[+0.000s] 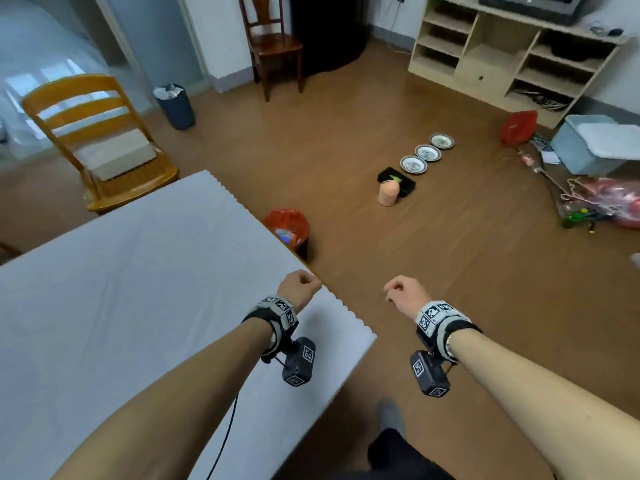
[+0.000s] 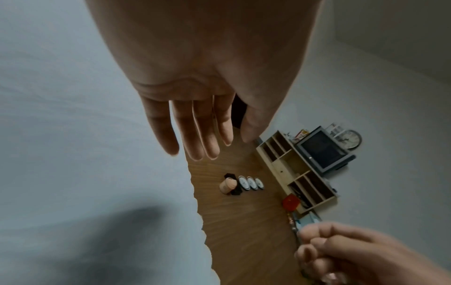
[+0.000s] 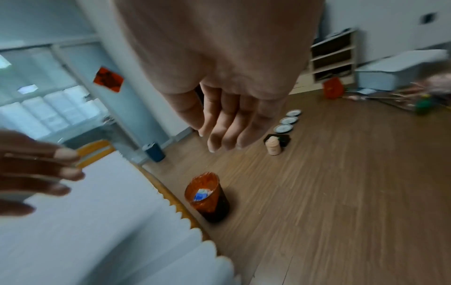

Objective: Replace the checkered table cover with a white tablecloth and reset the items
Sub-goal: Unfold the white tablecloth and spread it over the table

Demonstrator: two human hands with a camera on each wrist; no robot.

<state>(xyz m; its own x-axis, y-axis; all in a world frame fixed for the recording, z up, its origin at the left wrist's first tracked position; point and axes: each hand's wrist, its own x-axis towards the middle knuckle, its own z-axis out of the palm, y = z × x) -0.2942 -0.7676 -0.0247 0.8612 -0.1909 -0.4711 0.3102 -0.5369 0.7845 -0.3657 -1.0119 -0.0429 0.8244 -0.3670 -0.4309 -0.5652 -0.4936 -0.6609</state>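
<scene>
Left hand (image 1: 300,287) over white tablecloth (image 1: 138,289) edge, empty.

A white tablecloth (image 1: 121,289) covers the surface, while three plates (image 1: 427,153), a black tray (image 1: 406,183) and a peach container (image 1: 388,192) sit on the wooden floor (image 1: 467,271).

Both bare forearms wear grey wristbands (image 1: 278,311) with black-and-white marker tags.

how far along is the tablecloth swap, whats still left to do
Done: the white tablecloth covers the table, and no checkered cover is in view. In hand: nothing; the left hand and right hand are empty. Left: the three plates, black tray and pink container on the floor still need resetting.
</scene>
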